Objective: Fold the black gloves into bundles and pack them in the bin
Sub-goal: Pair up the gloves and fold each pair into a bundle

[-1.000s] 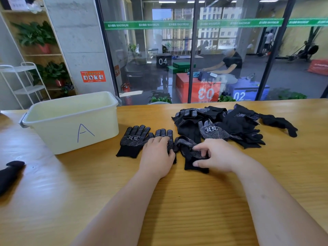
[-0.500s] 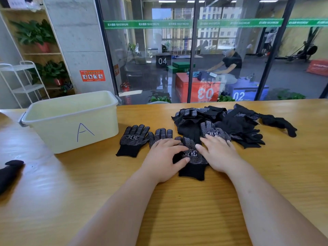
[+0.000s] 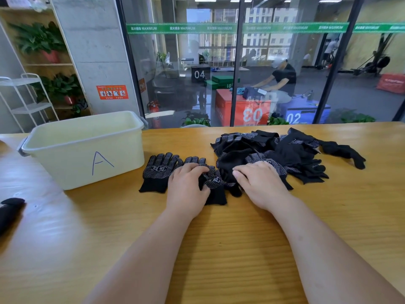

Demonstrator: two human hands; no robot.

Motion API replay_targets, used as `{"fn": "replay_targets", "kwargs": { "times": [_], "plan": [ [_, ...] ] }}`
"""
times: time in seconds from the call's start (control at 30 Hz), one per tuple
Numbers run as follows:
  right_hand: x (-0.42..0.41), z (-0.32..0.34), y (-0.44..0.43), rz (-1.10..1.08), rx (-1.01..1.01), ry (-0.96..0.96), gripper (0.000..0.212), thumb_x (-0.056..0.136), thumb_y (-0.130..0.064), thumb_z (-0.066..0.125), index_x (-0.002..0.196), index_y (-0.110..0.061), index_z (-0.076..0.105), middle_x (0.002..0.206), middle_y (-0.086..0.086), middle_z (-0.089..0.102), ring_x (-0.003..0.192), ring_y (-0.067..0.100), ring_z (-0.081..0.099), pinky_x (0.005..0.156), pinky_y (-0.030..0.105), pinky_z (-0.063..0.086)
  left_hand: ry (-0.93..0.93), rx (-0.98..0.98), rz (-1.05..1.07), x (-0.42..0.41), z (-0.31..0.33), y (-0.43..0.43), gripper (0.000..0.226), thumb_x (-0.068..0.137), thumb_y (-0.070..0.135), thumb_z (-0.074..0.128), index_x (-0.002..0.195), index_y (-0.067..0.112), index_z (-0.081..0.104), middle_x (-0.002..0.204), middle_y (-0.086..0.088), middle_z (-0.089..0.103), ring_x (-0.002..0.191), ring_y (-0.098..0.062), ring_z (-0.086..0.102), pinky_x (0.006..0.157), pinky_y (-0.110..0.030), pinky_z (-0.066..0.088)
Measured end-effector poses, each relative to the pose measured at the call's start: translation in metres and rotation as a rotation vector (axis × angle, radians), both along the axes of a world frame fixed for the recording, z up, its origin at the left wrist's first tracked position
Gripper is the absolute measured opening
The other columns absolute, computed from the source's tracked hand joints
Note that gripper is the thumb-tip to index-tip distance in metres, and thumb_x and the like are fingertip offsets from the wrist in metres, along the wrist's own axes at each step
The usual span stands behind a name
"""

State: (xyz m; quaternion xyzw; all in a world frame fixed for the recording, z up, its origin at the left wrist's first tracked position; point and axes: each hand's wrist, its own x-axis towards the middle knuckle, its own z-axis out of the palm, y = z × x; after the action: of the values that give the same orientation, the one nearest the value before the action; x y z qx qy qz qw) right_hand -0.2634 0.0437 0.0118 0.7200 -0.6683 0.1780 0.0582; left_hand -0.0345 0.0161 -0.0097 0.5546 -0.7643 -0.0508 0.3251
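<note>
A black dotted glove lies bunched on the wooden table between my hands. My left hand grips its left side, fingers over the top and thumb against the cuff. My right hand rests on its right side with fingers laid fairly flat, touching the edge of the pile. Another black glove lies flat, palm up, just left of my left hand, and part of a glove's fingers shows behind that hand. A loose pile of several black gloves sits behind my right hand. The cream bin marked "A" stands at the left.
A dark piece of fabric lies at the table's left edge. A glass wall runs behind the table's far edge. Bare wood stretches in front of my arms and to the right of the pile.
My right hand pulled a glove out of the pile and laid it over the one under my left hand. Both hands then closed in on it, bunching it between them.
</note>
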Motion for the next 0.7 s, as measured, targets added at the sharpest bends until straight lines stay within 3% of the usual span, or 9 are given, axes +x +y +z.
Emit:
{"fn": "replay_targets", "kwargs": {
  "times": [0.07, 0.1, 0.2, 0.3, 0.4, 0.53, 0.7],
  "plan": [
    [0.000, 0.004, 0.004, 0.036, -0.096, -0.058, 0.037, 0.111, -0.045, 0.038, 0.119, -0.037, 0.073, 0.095, -0.015, 0.073, 0.100, 0.018, 0.055, 0.111, 0.043, 0.038, 0.016, -0.006, 0.019, 0.003, 0.000, -0.001, 0.043, 0.091, 0.026, 0.074, 0.131, 0.040, 0.070, 0.140, 0.012, 0.059, 0.135, -0.020, 0.048, 0.118, -0.044, 0.036],
    [-0.002, 0.004, 0.005, 0.046, -0.146, -0.082, 0.034, 0.110, -0.042, 0.042, 0.116, -0.037, 0.075, 0.091, -0.016, 0.072, 0.096, 0.017, 0.054, 0.106, 0.044, 0.042, 0.003, -0.005, 0.029, 0.004, 0.000, -0.001, 0.039, 0.093, 0.026, 0.073, 0.129, 0.041, 0.071, 0.139, 0.011, 0.060, 0.133, -0.021, 0.048, 0.116, -0.044, 0.038],
    [-0.008, -0.002, 0.003, 0.032, -0.215, -0.130, 0.028, 0.107, -0.038, 0.051, 0.123, -0.039, 0.074, 0.127, -0.018, 0.067, 0.121, 0.017, 0.050, 0.107, 0.046, 0.045, -0.079, 0.007, 0.052, 0.008, 0.000, -0.004, 0.031, 0.099, 0.032, 0.065, 0.128, 0.042, 0.072, 0.134, 0.011, 0.062, 0.128, -0.020, 0.052, 0.113, -0.045, 0.039],
    [-0.012, -0.005, -0.004, -0.026, -0.088, -0.103, 0.039, 0.109, -0.040, 0.046, 0.146, -0.040, 0.058, 0.170, -0.014, 0.032, 0.154, 0.021, 0.022, 0.124, 0.052, 0.031, -0.044, 0.007, 0.064, 0.015, -0.001, -0.009, 0.028, 0.100, 0.038, 0.060, 0.124, 0.039, 0.075, 0.132, 0.010, 0.065, 0.125, -0.018, 0.056, 0.114, -0.045, 0.040],
    [-0.009, -0.008, -0.011, -0.030, 0.051, -0.038, 0.048, 0.113, -0.042, 0.034, 0.159, -0.035, 0.044, 0.178, -0.013, 0.003, 0.163, 0.023, -0.003, 0.130, 0.051, 0.013, -0.025, -0.015, 0.064, 0.018, 0.000, -0.009, 0.031, 0.102, 0.043, 0.056, 0.125, 0.034, 0.076, 0.136, 0.010, 0.064, 0.129, -0.018, 0.056, 0.119, -0.045, 0.036],
    [-0.006, -0.013, -0.018, -0.047, 0.137, 0.016, 0.054, 0.114, -0.043, 0.026, 0.162, -0.026, 0.042, 0.176, -0.013, 0.017, 0.163, 0.024, 0.000, 0.132, 0.047, 0.008, -0.030, -0.041, 0.007, 0.015, 0.003, -0.006, 0.037, 0.104, 0.042, 0.056, 0.136, 0.031, 0.070, 0.146, 0.008, 0.058, 0.141, -0.019, 0.047, 0.126, -0.045, 0.030],
    [-0.011, 0.001, -0.014, -0.038, -0.185, -0.103, 0.048, 0.109, -0.028, 0.038, 0.153, -0.017, 0.055, 0.159, -0.008, 0.048, 0.155, 0.020, 0.027, 0.129, 0.047, 0.023, -0.010, -0.040, -0.043, 0.013, 0.001, -0.007, 0.035, 0.104, 0.040, 0.057, 0.136, 0.032, 0.069, 0.146, 0.010, 0.058, 0.143, -0.017, 0.045, 0.126, -0.046, 0.030]
  ]
}}
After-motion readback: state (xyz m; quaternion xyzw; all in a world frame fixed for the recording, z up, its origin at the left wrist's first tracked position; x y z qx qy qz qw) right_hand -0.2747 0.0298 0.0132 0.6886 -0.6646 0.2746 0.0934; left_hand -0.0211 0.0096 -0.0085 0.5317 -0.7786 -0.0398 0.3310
